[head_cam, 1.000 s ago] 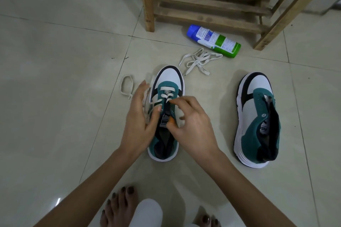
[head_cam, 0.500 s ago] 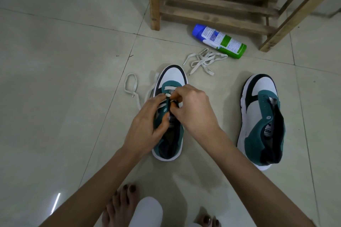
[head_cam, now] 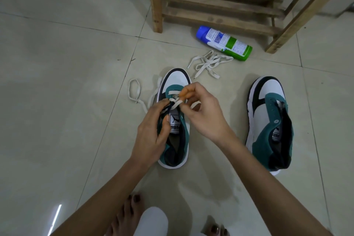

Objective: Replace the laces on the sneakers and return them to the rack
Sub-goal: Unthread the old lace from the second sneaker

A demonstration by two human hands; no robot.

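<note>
right hand (head_cam: pixel 203 115): drew lace (head_cam: pixel 177 103) rightward | left hand (head_cam: pixel 151 134): still gripping sneaker (head_cam: pixel 177 79)

Large pale glossy floor tiles (head_cam: pixel 57 120) with thin dark grout lines cover the ground. A bright streak of reflected light (head_cam: pixel 55 218) lies at the lower left. A rough wooden rack (head_cam: pixel 220 5) of slatted shelves stands at the far edge, legs on the tiles.
</note>
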